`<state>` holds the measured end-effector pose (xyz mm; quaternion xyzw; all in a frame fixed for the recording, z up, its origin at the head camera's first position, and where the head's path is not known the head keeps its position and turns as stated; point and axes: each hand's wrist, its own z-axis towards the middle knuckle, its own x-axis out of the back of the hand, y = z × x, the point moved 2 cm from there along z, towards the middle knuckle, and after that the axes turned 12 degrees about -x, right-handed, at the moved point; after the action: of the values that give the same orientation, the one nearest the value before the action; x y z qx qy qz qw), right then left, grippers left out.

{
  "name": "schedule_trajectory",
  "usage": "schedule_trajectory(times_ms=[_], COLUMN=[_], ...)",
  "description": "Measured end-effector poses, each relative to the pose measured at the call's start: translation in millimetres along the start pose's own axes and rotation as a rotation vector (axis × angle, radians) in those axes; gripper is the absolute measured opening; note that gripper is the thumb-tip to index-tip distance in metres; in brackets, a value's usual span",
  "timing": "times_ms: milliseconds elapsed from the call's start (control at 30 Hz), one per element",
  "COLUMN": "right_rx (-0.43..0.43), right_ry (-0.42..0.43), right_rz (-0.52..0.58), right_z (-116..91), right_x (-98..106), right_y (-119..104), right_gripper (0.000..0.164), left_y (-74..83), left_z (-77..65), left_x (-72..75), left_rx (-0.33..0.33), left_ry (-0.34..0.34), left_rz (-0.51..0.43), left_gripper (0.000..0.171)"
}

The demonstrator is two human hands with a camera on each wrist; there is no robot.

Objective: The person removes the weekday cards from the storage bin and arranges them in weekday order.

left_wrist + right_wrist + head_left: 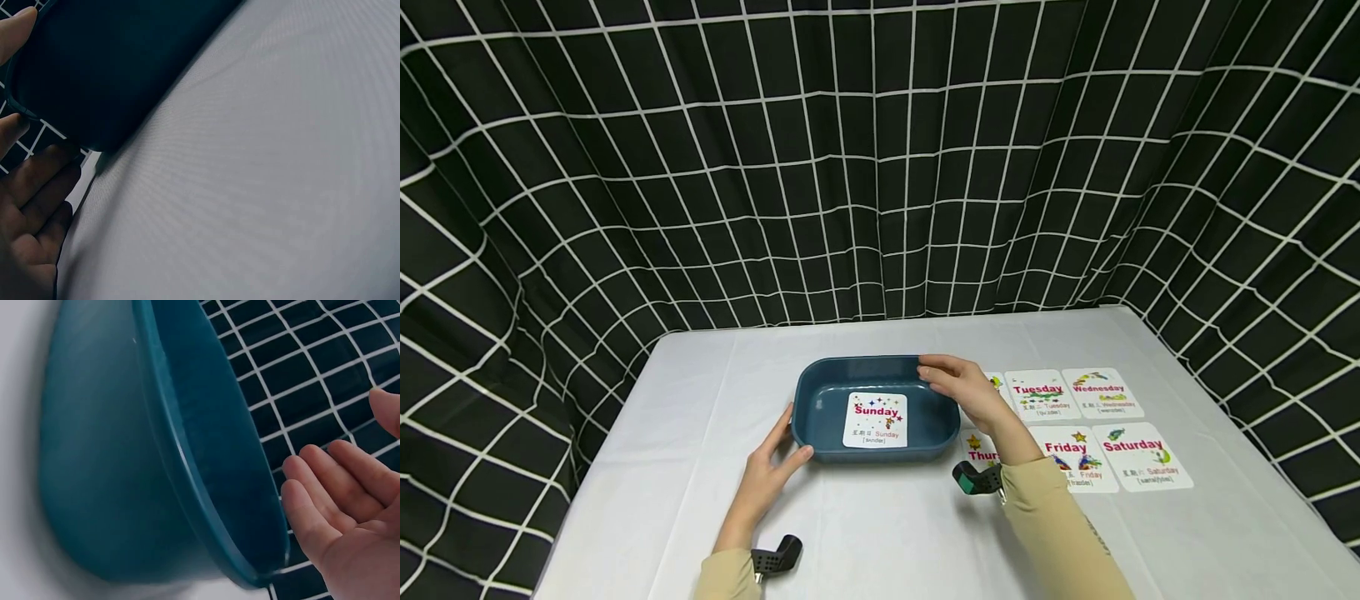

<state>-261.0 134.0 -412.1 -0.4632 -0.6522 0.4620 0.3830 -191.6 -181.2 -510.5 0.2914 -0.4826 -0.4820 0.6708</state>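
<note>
A dark blue oval-cornered basin (820,408) stands on the white table, its outer wall (125,56) filling the top of the left wrist view. Inside it lies a white card (876,422) printed "Sunday". My left hand (763,479) is at the basin's left end, thumb by the near corner and fingers along the side, mostly straight. Over the far right corner, my right hand (970,396) reaches with fingers extended. In the right wrist view, that hand (350,519) appears palm up beside the basin's rim (181,450), fingers lightly bent and holding nothing.
Right of the basin lie two rows of weekday cards: Tuesday (1041,395), Wednesday (1102,393), Friday (1086,471) and Saturday (1142,457). A "Thur" card (979,446) and another card (996,380) are partly hidden by my right arm. Black gridded cloth (880,167) surrounds the table.
</note>
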Motion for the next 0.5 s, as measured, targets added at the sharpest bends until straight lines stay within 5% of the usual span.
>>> schedule_trajectory(times_ms=[500], right_rx=[-0.081], right_ry=[0.007], right_rz=[-0.041], right_z=[13], right_x=[-23], right_y=[10], right_gripper=[0.052], left_y=[-0.5], left_z=[0.8], left_x=[0.2], left_rx=[-0.006], left_ry=[0.008], left_rz=[-0.011], left_gripper=[0.071])
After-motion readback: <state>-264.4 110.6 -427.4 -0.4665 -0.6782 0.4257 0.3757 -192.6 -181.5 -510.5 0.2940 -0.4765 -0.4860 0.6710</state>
